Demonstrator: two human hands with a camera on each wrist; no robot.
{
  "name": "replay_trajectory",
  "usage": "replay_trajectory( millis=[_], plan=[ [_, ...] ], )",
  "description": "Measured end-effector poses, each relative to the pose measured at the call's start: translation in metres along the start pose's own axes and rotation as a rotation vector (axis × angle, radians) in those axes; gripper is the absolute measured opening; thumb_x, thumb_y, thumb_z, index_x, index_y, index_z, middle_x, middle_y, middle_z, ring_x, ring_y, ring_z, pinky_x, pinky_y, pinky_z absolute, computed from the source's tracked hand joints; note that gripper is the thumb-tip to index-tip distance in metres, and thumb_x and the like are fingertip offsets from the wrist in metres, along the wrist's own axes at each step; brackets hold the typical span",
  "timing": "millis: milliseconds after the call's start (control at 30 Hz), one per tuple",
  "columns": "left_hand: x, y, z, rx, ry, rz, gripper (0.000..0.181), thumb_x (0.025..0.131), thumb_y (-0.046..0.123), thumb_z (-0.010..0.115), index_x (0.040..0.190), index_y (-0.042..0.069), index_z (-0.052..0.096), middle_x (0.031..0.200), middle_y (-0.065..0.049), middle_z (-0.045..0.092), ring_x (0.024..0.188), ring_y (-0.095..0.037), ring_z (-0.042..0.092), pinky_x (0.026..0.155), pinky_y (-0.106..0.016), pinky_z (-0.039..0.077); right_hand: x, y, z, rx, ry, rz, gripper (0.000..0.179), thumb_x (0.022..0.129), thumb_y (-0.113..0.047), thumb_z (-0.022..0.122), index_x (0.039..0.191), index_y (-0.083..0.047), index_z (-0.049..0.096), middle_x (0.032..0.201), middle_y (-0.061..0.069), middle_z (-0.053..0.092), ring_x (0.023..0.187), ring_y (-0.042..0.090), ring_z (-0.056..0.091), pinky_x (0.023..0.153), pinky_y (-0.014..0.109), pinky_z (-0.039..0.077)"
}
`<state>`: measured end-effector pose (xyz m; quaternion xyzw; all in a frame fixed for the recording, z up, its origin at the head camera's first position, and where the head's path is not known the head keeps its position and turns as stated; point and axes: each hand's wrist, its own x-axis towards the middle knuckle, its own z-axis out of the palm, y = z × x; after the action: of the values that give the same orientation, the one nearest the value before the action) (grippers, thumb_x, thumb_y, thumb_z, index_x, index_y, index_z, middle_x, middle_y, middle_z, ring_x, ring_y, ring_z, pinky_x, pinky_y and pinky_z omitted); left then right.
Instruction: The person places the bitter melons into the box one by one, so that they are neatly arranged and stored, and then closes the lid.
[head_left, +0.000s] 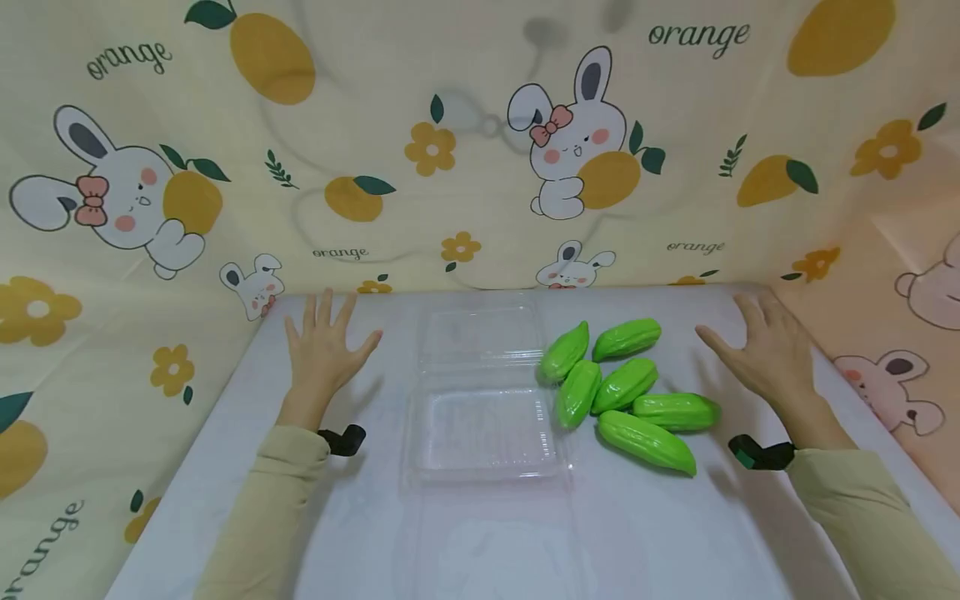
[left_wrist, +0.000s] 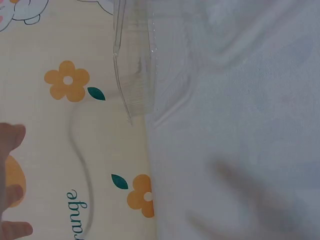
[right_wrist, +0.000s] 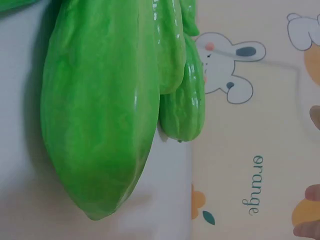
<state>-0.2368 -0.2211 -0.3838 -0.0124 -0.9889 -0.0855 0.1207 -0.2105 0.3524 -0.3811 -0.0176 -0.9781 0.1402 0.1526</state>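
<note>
My left hand (head_left: 324, 350) is spread with straight fingers left of a clear plastic clamshell box (head_left: 487, 478), touching nothing that I can see. Some of its fingertips (left_wrist: 12, 137) show at the left edge of the left wrist view, apart from the clear plastic (left_wrist: 135, 75). Several green, ridged, gourd-like vegetables (head_left: 647, 442) lie in a loose group right of the box. Beyond them, to the right, my right hand (head_left: 772, 354) is also spread and holds nothing. One green vegetable (right_wrist: 100, 110) looms large in the right wrist view, with fingertips (right_wrist: 312, 192) at its right edge.
A white-covered table (head_left: 360, 533) carries everything. Behind it hangs a cream cloth (head_left: 487, 183) printed with rabbits, oranges and flowers; a peach-toned cloth (head_left: 862, 300) borders the right. The leftmost vegetables (head_left: 566, 354) lie against or very near the box's right side.
</note>
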Motion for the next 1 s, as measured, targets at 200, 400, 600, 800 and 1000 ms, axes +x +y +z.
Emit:
replay_trajectory(
  millis=[200, 400, 600, 800, 1000],
  plan=[
    [-0.004, 0.000, -0.002, -0.024, 0.052, 0.022, 0.072, 0.092, 0.058, 0.049, 0.151, 0.021, 0.029, 0.159, -0.017, 0.023, 0.148, -0.040, 0.020, 0.117, -0.073, 0.014, -0.005, -0.001, -0.002, 0.065, 0.055, -0.062, 0.074, 0.093, -0.052, 0.053, 0.141, 0.002, 0.038, 0.141, 0.034, 0.038, 0.129, 0.052, 0.033, 0.104, 0.071, 0.027],
    [-0.006, 0.003, -0.004, -0.034, 0.088, 0.051, 0.066, 0.094, 0.053, 0.050, 0.148, 0.018, 0.036, 0.157, -0.017, 0.030, 0.145, -0.039, 0.027, 0.117, -0.071, 0.020, -0.010, -0.001, -0.006, 0.118, -0.023, -0.054, 0.073, 0.096, -0.048, 0.050, 0.144, 0.004, 0.034, 0.145, 0.035, 0.034, 0.130, 0.055, 0.031, 0.104, 0.073, 0.028],
    [-0.009, 0.006, -0.005, -0.049, 0.155, 0.087, 0.059, 0.094, 0.046, 0.053, 0.143, 0.014, 0.045, 0.150, -0.016, 0.042, 0.138, -0.038, 0.039, 0.115, -0.067, 0.028, -0.015, -0.003, -0.007, 0.183, -0.069, -0.093, 0.067, 0.098, -0.041, 0.052, 0.143, 0.004, 0.034, 0.145, 0.036, 0.034, 0.129, 0.057, 0.031, 0.100, 0.074, 0.029],
    [-0.014, 0.008, -0.006, -0.156, 0.200, 0.153, 0.051, 0.093, 0.038, 0.059, 0.135, 0.010, 0.054, 0.143, -0.019, 0.051, 0.132, -0.039, 0.047, 0.112, -0.064, 0.036, -0.018, -0.006, -0.007, 0.190, -0.095, -0.134, 0.062, 0.099, -0.038, 0.052, 0.139, 0.008, 0.038, 0.141, 0.038, 0.037, 0.128, 0.057, 0.032, 0.102, 0.073, 0.029],
    [-0.019, 0.008, -0.005, -0.221, 0.219, 0.199, 0.048, 0.092, 0.034, 0.061, 0.133, 0.009, 0.057, 0.138, -0.020, 0.055, 0.127, -0.039, 0.051, 0.107, -0.062, 0.040, -0.023, -0.011, -0.007, 0.179, -0.106, -0.149, 0.059, 0.098, -0.037, 0.054, 0.135, 0.008, 0.043, 0.139, 0.037, 0.041, 0.127, 0.056, 0.035, 0.101, 0.072, 0.031]
  ],
)
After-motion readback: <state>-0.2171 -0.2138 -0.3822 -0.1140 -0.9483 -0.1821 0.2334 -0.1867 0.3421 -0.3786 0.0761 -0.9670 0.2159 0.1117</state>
